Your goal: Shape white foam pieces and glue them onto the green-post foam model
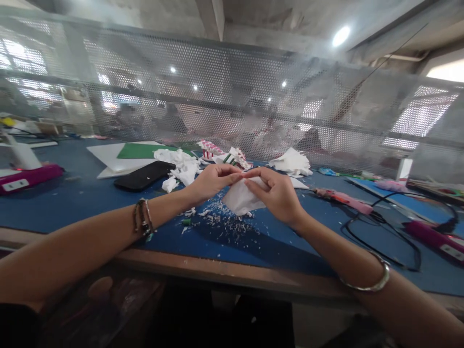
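Observation:
Between my two hands a thin white sheet [241, 198], like tissue or cloth, hangs just above the blue tabletop [159, 239]. My right hand [277, 193] pinches its upper edge between thumb and fingers. The fingertips of my left hand [215, 181] are pressed together at the sheet's upper left corner, touching the right fingertips. Whether anything small sits between the fingertips is too fine to tell. Below lie many small white scraps [232, 227] and a small green piece [186, 222].
Left of my hands lie a black phone [145, 176], crumpled white pieces [183, 166] and green sheet [136, 151]. Behind are red-and-white pieces [210, 147] and a white stack [292, 162]. At right sit a pink-handled tool [342, 200], black cable [389, 263] and magenta power strip [435, 239]. A mesh screen [217, 96] stands behind.

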A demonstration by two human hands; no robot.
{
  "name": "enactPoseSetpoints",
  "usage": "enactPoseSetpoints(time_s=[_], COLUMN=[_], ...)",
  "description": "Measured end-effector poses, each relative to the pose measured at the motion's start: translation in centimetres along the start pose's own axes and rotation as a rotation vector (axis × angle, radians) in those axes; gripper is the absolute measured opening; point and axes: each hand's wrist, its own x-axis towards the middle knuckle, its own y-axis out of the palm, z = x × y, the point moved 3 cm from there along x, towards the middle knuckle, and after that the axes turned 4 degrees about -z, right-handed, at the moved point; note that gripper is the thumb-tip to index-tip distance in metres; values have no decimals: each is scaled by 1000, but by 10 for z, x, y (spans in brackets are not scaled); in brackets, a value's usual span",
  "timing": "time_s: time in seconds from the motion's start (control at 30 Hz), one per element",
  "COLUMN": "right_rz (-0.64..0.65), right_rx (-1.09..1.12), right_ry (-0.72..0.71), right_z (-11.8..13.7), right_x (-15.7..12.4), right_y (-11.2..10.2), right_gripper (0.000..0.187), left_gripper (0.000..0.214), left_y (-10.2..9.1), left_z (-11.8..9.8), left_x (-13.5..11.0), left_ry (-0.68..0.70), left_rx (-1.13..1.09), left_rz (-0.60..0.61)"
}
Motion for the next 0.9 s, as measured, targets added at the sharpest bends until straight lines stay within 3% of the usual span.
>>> enactPoseSetpoints(time_s=[0.37,0.6,0.9], right_rz=[-20,-26,-26], right_rx=[-129,-161,-226], right_ry=[-87,-223,-211], right_z=[-3,0,-6], right_x=[2,0,1], right_y=[-1,-1,4], right_gripper=[13,12,16], left_gripper=[21,19,19], left_y=[0,5,7], left_z=[-1,1,-2], left_x=[-2,-4,-7], left_ry=[30,23,58], left_rx=[73,53,56], left_rz=[27,56,65])
